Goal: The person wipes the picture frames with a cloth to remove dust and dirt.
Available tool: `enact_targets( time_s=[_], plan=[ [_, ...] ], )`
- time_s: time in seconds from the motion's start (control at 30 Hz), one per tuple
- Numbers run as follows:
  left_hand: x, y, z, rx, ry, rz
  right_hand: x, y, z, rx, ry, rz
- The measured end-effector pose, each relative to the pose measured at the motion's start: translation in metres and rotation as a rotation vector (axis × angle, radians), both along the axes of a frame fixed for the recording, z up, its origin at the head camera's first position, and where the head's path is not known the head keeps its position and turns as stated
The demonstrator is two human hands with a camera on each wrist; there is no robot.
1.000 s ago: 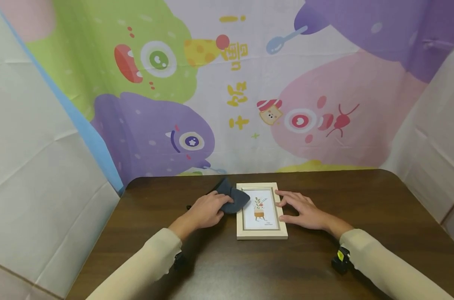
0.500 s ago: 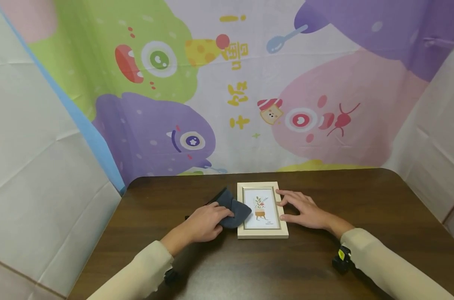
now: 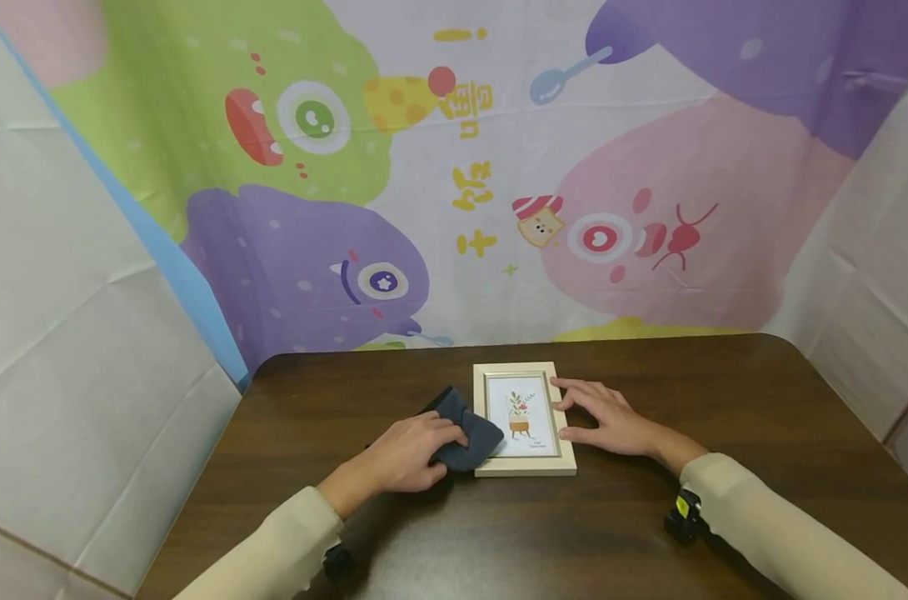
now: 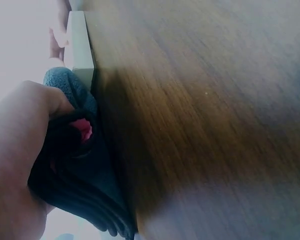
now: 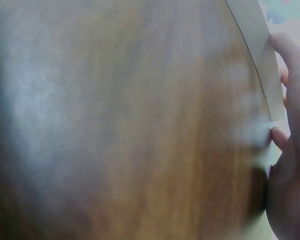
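A picture frame (image 3: 562,463) with a pale border and a potted-plant print lies flat on the table. My left hand (image 3: 407,452) holds a folded dark blue-grey cloth (image 3: 465,437), whose tip lies over the frame's left border and the lower left of the print. In the left wrist view the bunched cloth (image 4: 85,170) sits under the thumb, against the frame's side (image 4: 82,42); a bit of pink shows in its fold. On the frame's right border rest the fingertips of my right hand (image 3: 611,421), fingers spread and nearly straight. In the right wrist view the frame's side (image 5: 262,55) shows beside those fingers.
The dark brown wooden table (image 3: 544,542) reaches back to a cartoon-printed curtain (image 3: 491,292). Pale sheets hang at the left (image 3: 87,333) and right (image 3: 866,308). Each wrist carries a small black camera, such as the right one (image 3: 681,521).
My left hand has slid the cloth down along the frame's left border, toward the near corner. The frame and my right hand stay about where they were.
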State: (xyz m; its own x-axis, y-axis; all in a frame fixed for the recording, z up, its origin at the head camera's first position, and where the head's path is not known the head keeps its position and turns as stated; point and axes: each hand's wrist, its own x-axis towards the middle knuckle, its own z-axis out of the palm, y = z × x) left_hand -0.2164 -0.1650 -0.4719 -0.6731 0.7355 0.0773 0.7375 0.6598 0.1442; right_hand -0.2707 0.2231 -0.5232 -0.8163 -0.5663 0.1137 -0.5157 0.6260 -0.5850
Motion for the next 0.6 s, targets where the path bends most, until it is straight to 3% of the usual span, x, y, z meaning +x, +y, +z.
enact_targets(
  time_s=[0.6],
  plan=[
    [-0.0074,0.0056,0.0,0.016,-0.021,0.081,0.0007,-0.0005,0.0004,-0.009,-0.004,-0.001]
  ],
)
